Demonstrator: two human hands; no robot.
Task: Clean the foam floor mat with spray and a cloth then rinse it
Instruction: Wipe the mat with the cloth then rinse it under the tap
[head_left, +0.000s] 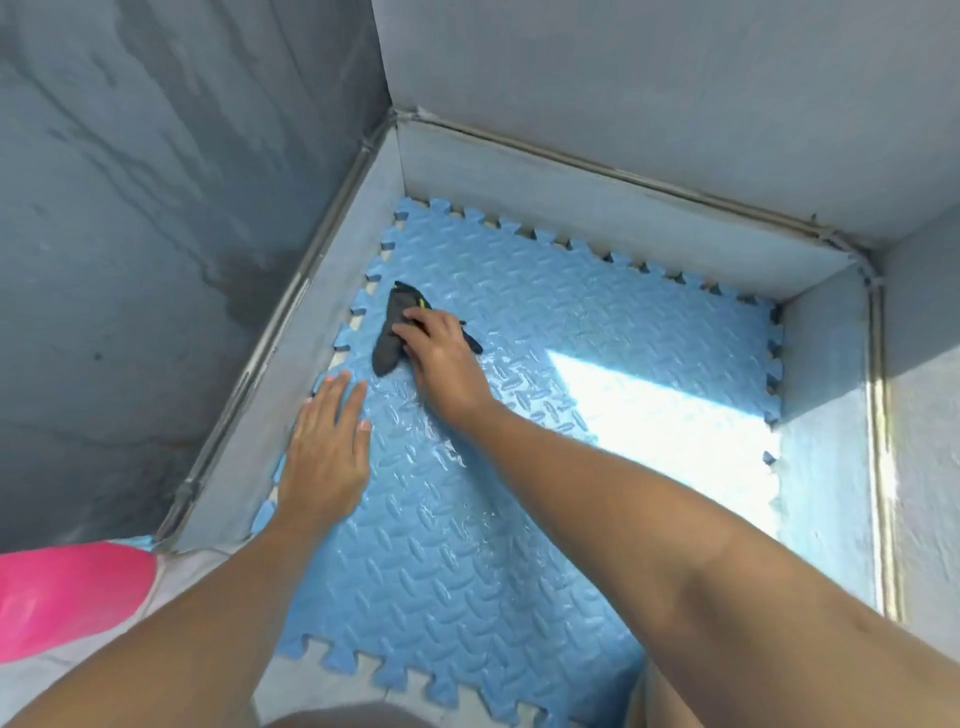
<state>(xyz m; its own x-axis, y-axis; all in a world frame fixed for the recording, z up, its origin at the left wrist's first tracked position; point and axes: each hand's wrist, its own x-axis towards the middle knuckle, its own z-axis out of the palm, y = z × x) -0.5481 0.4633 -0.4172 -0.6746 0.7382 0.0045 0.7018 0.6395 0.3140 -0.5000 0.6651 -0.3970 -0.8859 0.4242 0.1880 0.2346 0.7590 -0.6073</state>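
Note:
A blue foam floor mat (545, 312) with a diamond-plate pattern and jigsaw edges lies flat inside a low-walled basin. Its surface looks wet and glossy. A dark grey cloth (396, 332) with a small yellow mark rests on the mat's far left part. My right hand (441, 353) presses down on the cloth, fingers closed over it. My left hand (327, 452) lies flat on the mat's left edge, fingers spread, holding nothing. No spray bottle is in view.
Low grey basin walls (571, 197) surround the mat at the back, left and right. A taller wet grey wall (156, 208) rises at the left. A pink object (67, 597) sits at the lower left. A sunlit patch (665, 431) falls on the mat's right side.

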